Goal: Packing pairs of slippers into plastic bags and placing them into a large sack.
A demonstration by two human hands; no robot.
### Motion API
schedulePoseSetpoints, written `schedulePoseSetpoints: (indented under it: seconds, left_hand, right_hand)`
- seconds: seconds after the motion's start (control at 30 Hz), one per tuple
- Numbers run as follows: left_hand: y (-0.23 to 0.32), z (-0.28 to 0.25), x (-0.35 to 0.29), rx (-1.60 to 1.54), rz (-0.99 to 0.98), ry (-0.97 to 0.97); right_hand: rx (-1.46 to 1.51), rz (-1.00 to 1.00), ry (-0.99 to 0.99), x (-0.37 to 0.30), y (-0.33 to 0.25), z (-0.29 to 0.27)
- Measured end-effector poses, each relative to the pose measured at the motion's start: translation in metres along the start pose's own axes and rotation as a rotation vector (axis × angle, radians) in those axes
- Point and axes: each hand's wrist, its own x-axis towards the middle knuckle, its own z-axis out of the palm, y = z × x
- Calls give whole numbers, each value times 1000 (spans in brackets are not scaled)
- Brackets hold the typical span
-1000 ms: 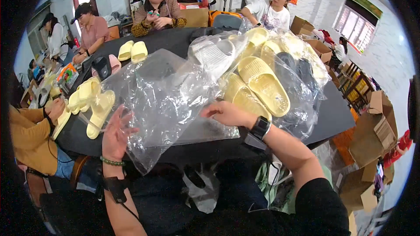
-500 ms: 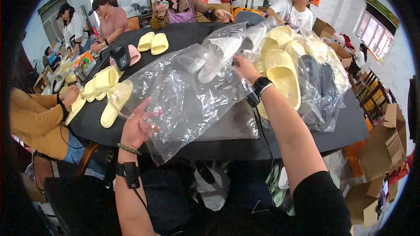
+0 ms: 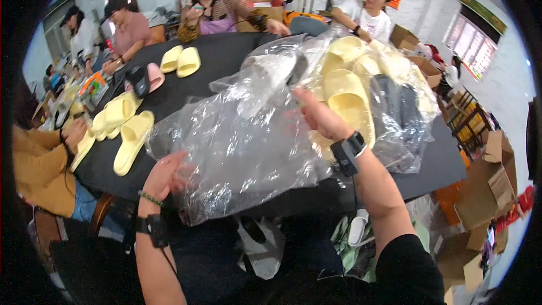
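A large clear plastic bag [image 3: 248,158] lies spread between my hands over the near edge of the black table. At the bag's left side is my left hand [image 3: 165,176], its fingers apart and partly behind the film. My right hand [image 3: 324,117] is by the bag's right side, fingers stretched and apart, somewhat blurred. Beyond the bag lie white slippers [image 3: 275,70] under clear film. Just right of my right hand, a large yellow slipper [image 3: 351,101] leans on a heap of bagged yellow and dark slippers [image 3: 402,104].
Loose yellow slippers [image 3: 134,141] lie on the table [image 3: 209,59] to the left, beside a black slipper [image 3: 137,81] and a pink one [image 3: 153,78]. A person in a mustard sleeve [image 3: 39,155] sits at the left; others sit across. Cardboard boxes [image 3: 485,186] stand at right.
My right hand has drawn back from the white slippers toward the bag's right edge, its fingers spreading. The bag has shifted nearer and spread flatter. The whole view has swung slightly.
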Motion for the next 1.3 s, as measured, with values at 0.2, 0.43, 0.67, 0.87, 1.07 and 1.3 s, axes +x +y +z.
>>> schedulePoseSetpoints:
  seconds: [0.2,0.43,0.67,0.87,1.07,1.3]
  left_hand:
    - [7,9,-7,94,-34,47]
    - [6,10,-4,41,-7,114]
    - [1,9,5,99,34,150]
    - [2,28,12,90,66,105]
    - [2,23,5,119,29,138]
    - [9,12,23,113,101,144]
  right_hand:
    - [-691,-315,88,-22,22,7]
    - [-1073,-107,243,-43,44,16]
    - [-1286,-972,420,-17,-2,61]
    - [-1266,-426,-150,68,-1,45]
    - [-1085,-601,43,128,7,46]
    - [-1112,-812,30,80,12,64]
